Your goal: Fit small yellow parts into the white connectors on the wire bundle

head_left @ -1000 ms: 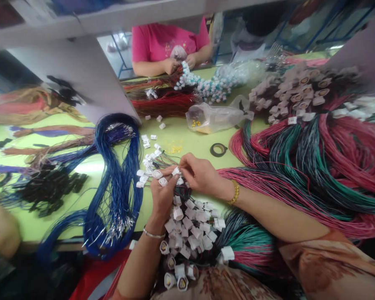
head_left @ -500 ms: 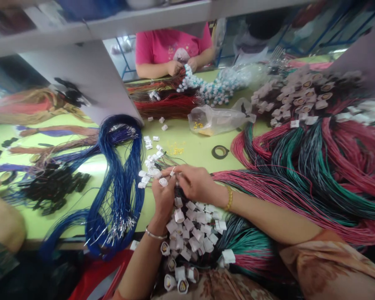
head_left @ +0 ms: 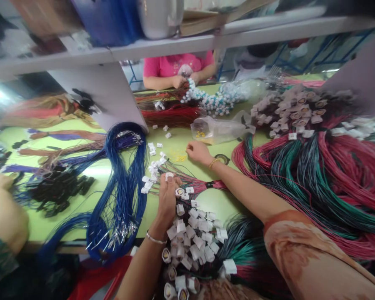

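My left hand [head_left: 168,196] is closed on a white connector [head_left: 169,176], which shows at its fingertips. Thin wires run beside this hand to a pink and dark wire bundle [head_left: 200,184] bound with black tape. My right hand [head_left: 200,153] is over the green table, its fingers curled together, right beside small yellow pieces [head_left: 178,157]. Whether it has one of them between the fingertips is hidden. Loose white connectors [head_left: 154,168] lie left of my left hand. Below it hangs a large cluster of white connectors [head_left: 193,237] on wires.
Blue wires [head_left: 118,183] and black connectors [head_left: 58,187] lie to the left. A black tape roll [head_left: 221,158] is by my right wrist, with a plastic bag [head_left: 221,128] behind. Pink and green wires [head_left: 315,175] fill the right. Across the table, a person [head_left: 179,71] handles small connectors.
My right hand has left my left hand and moved forward and right to the yellow pieces. My left hand stays around the white connector. The view has tilted up slightly.
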`<state>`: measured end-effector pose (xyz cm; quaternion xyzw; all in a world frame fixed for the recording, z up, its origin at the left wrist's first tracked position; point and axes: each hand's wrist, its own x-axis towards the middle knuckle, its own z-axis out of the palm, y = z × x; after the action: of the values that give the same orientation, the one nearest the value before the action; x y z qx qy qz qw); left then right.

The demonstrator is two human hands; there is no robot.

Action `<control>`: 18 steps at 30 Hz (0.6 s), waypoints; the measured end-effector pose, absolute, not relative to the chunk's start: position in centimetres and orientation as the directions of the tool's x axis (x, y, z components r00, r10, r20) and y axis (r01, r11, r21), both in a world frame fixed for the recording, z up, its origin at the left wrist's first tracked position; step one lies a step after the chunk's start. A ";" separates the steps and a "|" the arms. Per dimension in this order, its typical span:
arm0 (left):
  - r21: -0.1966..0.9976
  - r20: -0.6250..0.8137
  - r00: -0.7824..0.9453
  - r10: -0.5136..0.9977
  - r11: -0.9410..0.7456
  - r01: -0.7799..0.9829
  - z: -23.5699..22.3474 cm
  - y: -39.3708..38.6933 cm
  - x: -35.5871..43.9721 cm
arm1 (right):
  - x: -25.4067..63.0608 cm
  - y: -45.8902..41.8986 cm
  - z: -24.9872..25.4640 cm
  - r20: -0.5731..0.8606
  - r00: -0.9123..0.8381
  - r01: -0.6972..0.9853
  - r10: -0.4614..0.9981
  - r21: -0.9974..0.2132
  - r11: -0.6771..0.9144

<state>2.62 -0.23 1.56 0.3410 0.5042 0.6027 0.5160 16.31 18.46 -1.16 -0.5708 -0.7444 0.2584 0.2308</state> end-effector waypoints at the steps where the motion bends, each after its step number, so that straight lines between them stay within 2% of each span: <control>1: 0.959 -0.119 -0.236 0.965 0.050 -0.278 1.7 -0.2 2.6 | 16.4 18.3 -1.1 0.048 -0.239 0.720 0.970 -0.662 0.210; 6: 0.937 -0.193 -0.220 0.956 0.112 -0.332 1.6 -0.2 2.5 | 17.6 17.0 -0.3 -0.004 -0.204 0.617 0.979 -0.777 0.126; 8: 0.919 -0.219 -0.217 0.951 0.126 -0.374 1.4 -0.2 2.4 | 18.0 15.9 0.1 -0.053 -0.204 0.455 0.978 -0.889 0.046; 10: 0.916 -0.217 -0.229 0.949 0.116 -0.384 1.2 -0.1 2.4 | 18.5 14.3 0.5 -0.115 -0.234 0.166 0.965 -0.983 -0.077; 12: 0.925 -0.201 -0.244 0.949 0.101 -0.367 1.0 0.0 2.3 | 18.8 12.5 0.9 -0.163 -0.303 -0.095 0.939 -0.975 -0.200; 13: 0.927 -0.197 -0.248 0.949 0.098 -0.363 0.9 0.0 2.3 | 18.9 11.6 1.2 -0.175 -0.336 -0.156 0.925 -0.959 -0.238; 18: 0.885 -0.225 -0.193 0.955 0.118 -0.450 0.7 0.0 2.2 | 19.2 8.2 2.4 -0.143 -0.395 -0.212 0.908 -0.947 -0.241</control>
<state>2.23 0.03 0.68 0.2656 0.4751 0.6088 0.5771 19.18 8.24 2.42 -0.3738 -0.4653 0.6934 0.4036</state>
